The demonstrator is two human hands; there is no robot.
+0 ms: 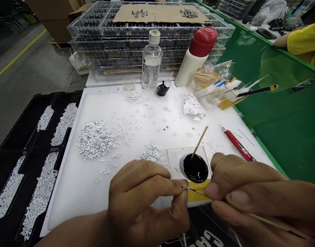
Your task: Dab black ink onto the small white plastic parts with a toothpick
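Note:
My left hand [149,195] is closed in a pinch, with a tiny white part [189,188] showing at its thumb and fingertip. My right hand [257,192] grips a thin wooden stick [202,193], whose dark, fine tip meets or nearly meets the white part. Just beyond both hands is a round pool of glossy black paint-like liquid [198,171] on a clear square plate [174,156]. Another wooden stick [200,140] stands slanted in the liquid. Left of the plate lies a small heap of white parts [153,152], partly behind my left hand.
A larger heap of white parts [95,139] lies on the white work surface [77,192]. Behind stand a clear bottle [150,65], a small black-filled cup [162,90], a red-capped flask [193,61] and stacked trays [116,51]. A red knife-like tool [238,144] lies right.

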